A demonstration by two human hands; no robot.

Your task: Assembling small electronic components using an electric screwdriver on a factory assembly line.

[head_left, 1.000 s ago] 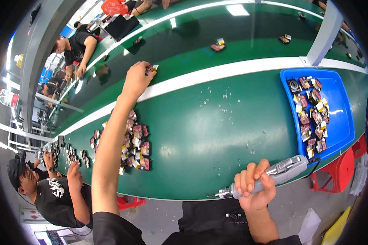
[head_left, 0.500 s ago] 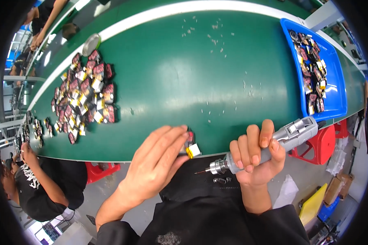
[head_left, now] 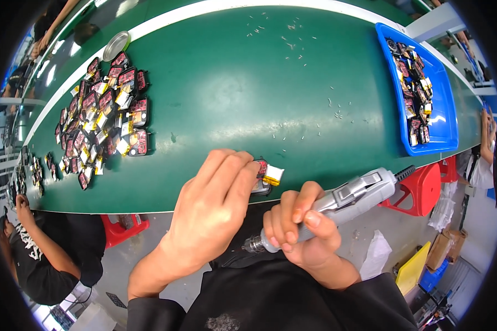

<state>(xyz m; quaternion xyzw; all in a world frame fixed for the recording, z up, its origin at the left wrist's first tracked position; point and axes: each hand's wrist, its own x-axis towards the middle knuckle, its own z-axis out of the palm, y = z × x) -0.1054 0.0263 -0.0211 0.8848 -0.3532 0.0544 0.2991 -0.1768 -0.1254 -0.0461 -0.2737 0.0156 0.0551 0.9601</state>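
Just short of the table's near edge, my right grip (head_left: pixel 303 226) is wrapped around a grey power screwdriver (head_left: pixel 359 194), its body angled up to the right and its metal chuck (head_left: pixel 255 244) aimed left, close to my other palm; the bit tip is too unclear to tell. My left grip (head_left: pixel 212 205) is closed on a black-and-red unit (head_left: pixel 262 186), fingertips against its left side, thumb hidden from view. The unit sits at the near edge of the green table (head_left: pixel 221 105), with a white piece with a yellow band (head_left: pixel 273 175) projecting from its right side. The screwdriver and the unit are apart. Beneath the edge, one red stool (head_left: pixel 425 190) stands at the right and another red stool (head_left: pixel 121 230) at the left, beside a seated co-worker in black (head_left: pixel 55 256). Farther across the surface, small pale pieces (head_left: pixel 338 115) lie scattered right of centre. To the left, a heap of similar units (head_left: pixel 102 113) is spread, with a round metal dish (head_left: pixel 116 46) at its far end. To the right, a blue tray (head_left: pixel 442 105) contains more units (head_left: pixel 411 83) along its left side. Beyond these, a white rail (head_left: pixel 204 10) borders the far edge.
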